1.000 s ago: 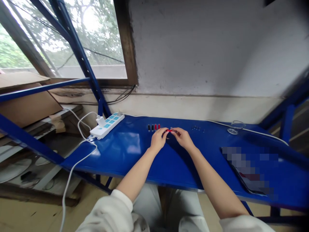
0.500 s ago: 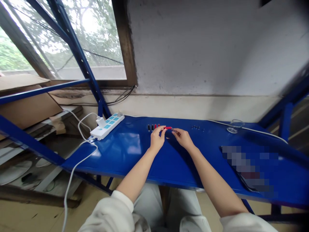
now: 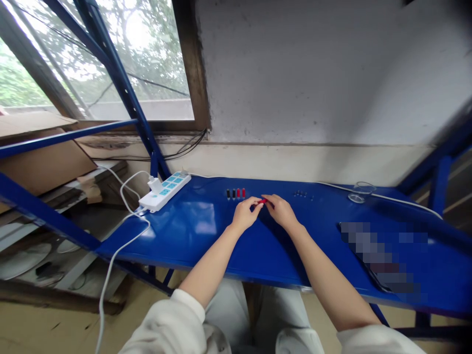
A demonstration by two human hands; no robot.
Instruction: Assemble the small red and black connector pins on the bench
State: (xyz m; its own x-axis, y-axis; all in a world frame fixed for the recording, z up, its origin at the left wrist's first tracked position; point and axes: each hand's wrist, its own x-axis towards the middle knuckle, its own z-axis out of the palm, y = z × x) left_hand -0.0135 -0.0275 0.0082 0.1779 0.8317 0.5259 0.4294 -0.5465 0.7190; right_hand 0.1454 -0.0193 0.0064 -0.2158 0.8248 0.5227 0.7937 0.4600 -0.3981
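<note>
Over blue tabletop (image 3: 206, 250): left hand (image 3: 244, 214) in a narrow pinch; right hand (image 3: 282, 211) opposite, fingertips hidden, can't tell if gripping. Red cylinder (image 3: 262, 201) between them, left's pinch on it, long axis roughly hand-to-hand.

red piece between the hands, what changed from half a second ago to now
The red piece has shifted right and slightly nearer the person. The left hand, still holding it, has moved right, closer to the right hand; fingers now hide more of it. The row of black and red pieces and the power strip stayed put.
</note>
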